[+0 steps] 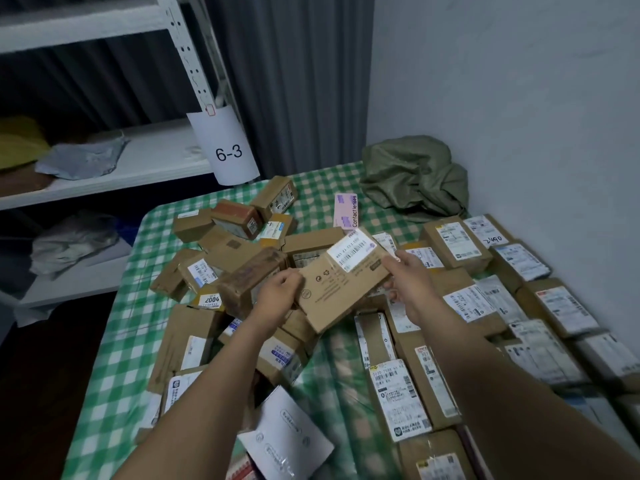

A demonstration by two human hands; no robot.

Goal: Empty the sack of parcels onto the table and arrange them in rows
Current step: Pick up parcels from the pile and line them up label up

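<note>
Fingers (290, 278) of the left hand (278, 294) and right hand (412, 273) grip one flat parcel (341, 294) above the table's (104, 368) middle, beside the right-edge rows (485, 306); held tilted by its ends, it could slip and scatter them.

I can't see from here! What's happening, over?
Left hand, right hand grip one cardboard box. Sack crumpled in far corner. Loose pile unsorted at left.

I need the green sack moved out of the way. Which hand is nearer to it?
Right. The right hand holds the box directly on the near side of the sack; the left hand holds the box's other end, farther to the left.
</note>
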